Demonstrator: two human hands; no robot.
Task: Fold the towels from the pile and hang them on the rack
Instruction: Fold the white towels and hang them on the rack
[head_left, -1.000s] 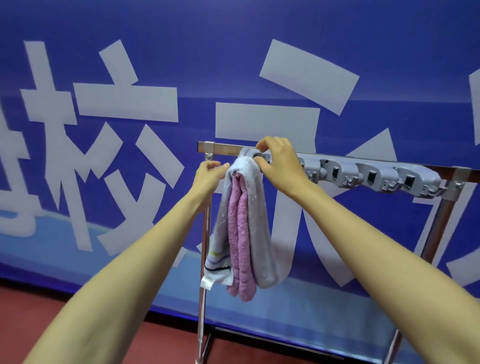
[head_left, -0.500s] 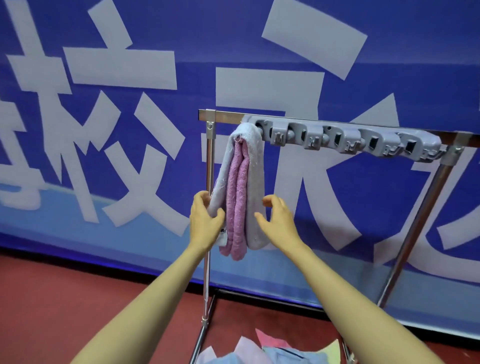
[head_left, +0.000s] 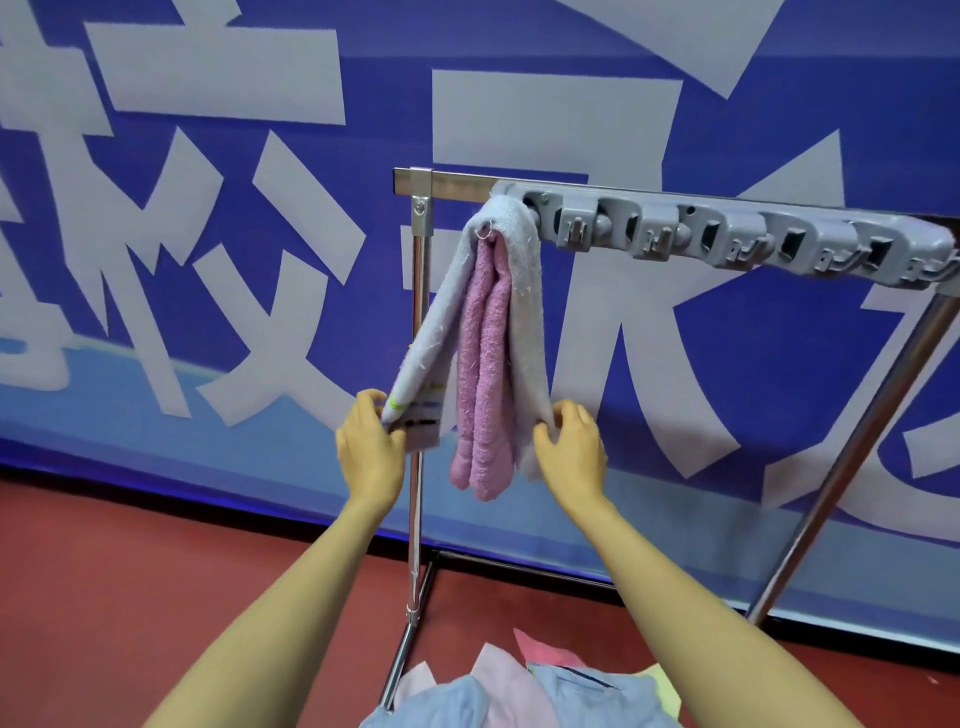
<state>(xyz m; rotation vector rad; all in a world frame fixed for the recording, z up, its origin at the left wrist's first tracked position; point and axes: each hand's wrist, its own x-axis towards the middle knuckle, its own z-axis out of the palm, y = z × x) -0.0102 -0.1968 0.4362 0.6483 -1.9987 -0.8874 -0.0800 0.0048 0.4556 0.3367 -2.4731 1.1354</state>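
Blue banner (head_left: 218, 270) behind, big white Chinese characters, cropped. Folded lilac-pink towel (head_left: 524, 312) hangs at rack (head_left: 452, 184) left end. Striped corner pinched by left hand (head_left: 370, 452), opposite edge by right hand (head_left: 574, 454). Towel pile (head_left: 519, 696) on floor below.

Both bare arms reach forward and up, with the hands level and set apart.

The left hand (head_left: 370, 452) pinches the lower left corner of the towel (head_left: 488, 338) between thumb and curled fingers. The right hand (head_left: 571, 452), its back toward the camera, curls fingers and thumb onto the towel's lower right edge. The forearms rise from the bottom of the view and converge slightly, and both wrists are nearly straight.
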